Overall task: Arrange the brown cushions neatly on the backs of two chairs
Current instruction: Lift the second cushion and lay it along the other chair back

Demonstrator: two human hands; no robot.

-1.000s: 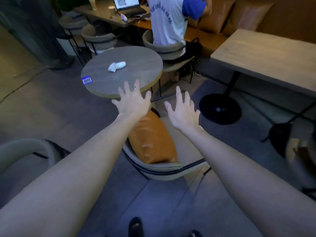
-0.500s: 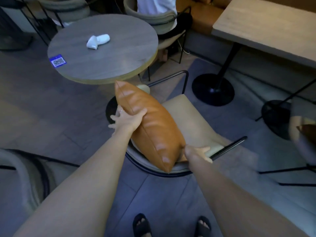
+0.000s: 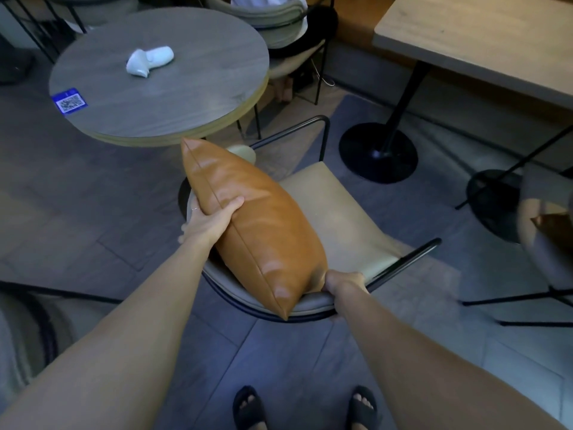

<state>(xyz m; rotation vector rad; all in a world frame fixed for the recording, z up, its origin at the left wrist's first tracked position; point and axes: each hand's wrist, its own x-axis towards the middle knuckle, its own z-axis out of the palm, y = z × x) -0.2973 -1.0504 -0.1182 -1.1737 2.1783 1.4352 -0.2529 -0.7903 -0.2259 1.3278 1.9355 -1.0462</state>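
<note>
A brown leather cushion [image 3: 257, 225] leans tilted along the curved back of a beige chair [image 3: 341, 212] directly below me. My left hand [image 3: 210, 220] grips the cushion's left edge near its upper half, thumb on the front face. My right hand [image 3: 342, 282] clasps the cushion's lower right corner, just above the chair's back rim. A second brown cushion [image 3: 555, 231] shows partly in another chair [image 3: 539, 218] at the right edge, blurred.
A round grey table [image 3: 161, 97] stands beyond the chair, with a white object [image 3: 148, 60] and a blue QR sticker [image 3: 68, 101] on it. A rectangular wooden table [image 3: 483, 38] on a black pedestal [image 3: 378, 153] is at the right. A seated person's chair [image 3: 273, 17] is behind. Another chair's edge [image 3: 28, 333] is at the left.
A second ago both hands hovered open above the cushion lying in the chair. They then took hold of it and raised it against the chair back; since half a second ago little has moved.
</note>
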